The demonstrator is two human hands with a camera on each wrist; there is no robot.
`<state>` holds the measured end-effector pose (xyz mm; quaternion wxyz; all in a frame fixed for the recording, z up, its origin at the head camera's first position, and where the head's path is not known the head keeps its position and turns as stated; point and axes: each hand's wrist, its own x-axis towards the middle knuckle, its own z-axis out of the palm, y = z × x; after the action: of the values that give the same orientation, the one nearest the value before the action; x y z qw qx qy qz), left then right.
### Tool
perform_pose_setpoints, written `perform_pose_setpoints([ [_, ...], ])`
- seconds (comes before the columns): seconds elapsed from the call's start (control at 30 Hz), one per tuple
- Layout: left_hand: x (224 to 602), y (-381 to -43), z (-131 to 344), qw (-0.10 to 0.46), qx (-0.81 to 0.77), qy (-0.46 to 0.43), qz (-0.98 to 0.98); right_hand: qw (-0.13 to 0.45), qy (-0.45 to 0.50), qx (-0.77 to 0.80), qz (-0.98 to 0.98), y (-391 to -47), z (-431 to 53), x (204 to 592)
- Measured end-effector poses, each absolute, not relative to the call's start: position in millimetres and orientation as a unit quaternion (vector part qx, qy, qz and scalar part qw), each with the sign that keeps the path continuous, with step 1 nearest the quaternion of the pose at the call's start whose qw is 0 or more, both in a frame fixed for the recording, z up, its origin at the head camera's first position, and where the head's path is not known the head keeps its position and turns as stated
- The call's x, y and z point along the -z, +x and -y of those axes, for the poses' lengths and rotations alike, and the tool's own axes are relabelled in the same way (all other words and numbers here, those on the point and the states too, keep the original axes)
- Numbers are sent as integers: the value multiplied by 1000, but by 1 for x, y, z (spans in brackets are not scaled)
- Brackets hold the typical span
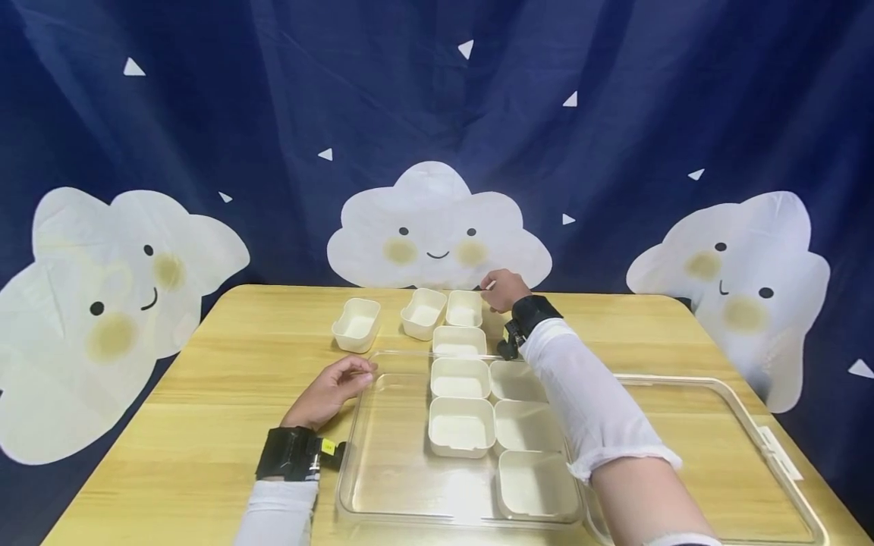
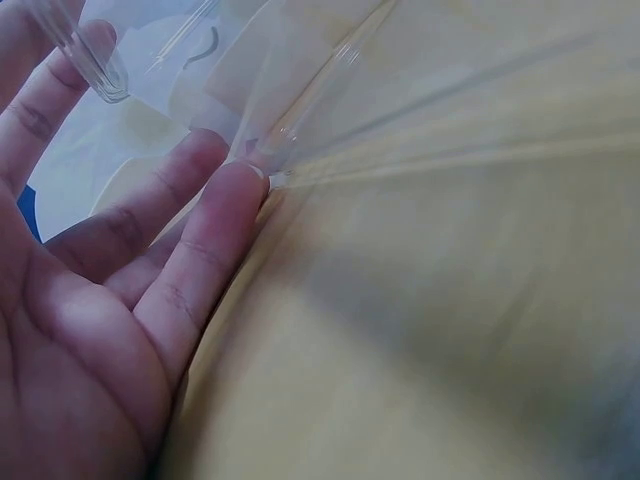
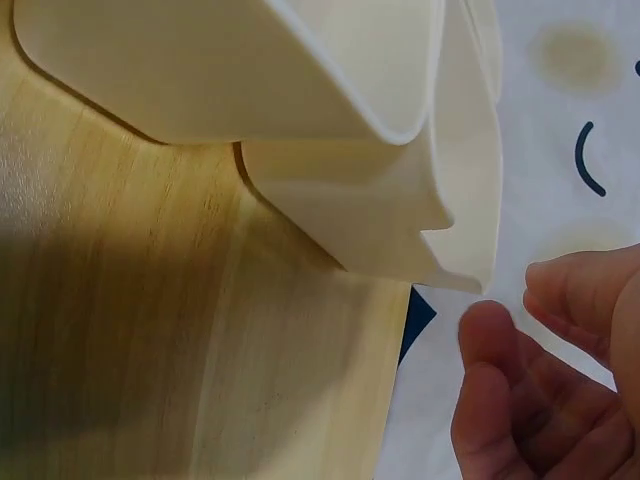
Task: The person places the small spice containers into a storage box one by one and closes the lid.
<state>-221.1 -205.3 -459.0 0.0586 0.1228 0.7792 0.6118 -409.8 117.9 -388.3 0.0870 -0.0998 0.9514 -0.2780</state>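
At the worktop, my left hand, loosely relaxed, touches a clear bin; my right hand, fingers slightly parted, holds nothing beside a cream container.

Just by your left hand, the box looks like clear plastic, smooth and glossy. Near your right hand, the cream bin seems to be smooth plastic with a soft, nearly matt finish. Beneath your hands, the tabletop shows wood grain and a faint sheen. Behind your right hand, your sleeve is white cloth; beyond both hands, the curtain is softly creased cloth.
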Motion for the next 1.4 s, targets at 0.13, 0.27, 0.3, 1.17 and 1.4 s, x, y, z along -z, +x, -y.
perform_pose_setpoints([
  [0.13,459,-222,204,60,-616,128,-775,87,-119,255,-956,-411,-118,388],
  [0.27,458,-222,204,62,-618,129,-773,91,-152,229,-957,-411,-119,388],
  [0.3,458,-223,204,63,-617,129,-774,94,-158,227,-956,-411,-119,388],
  [1.17,458,-220,205,59,-612,126,-778,81,-134,204,-966,-408,-122,382],
  [1.4,459,-221,205,58,-610,122,-780,87,-130,195,-968,-411,-126,386],
])
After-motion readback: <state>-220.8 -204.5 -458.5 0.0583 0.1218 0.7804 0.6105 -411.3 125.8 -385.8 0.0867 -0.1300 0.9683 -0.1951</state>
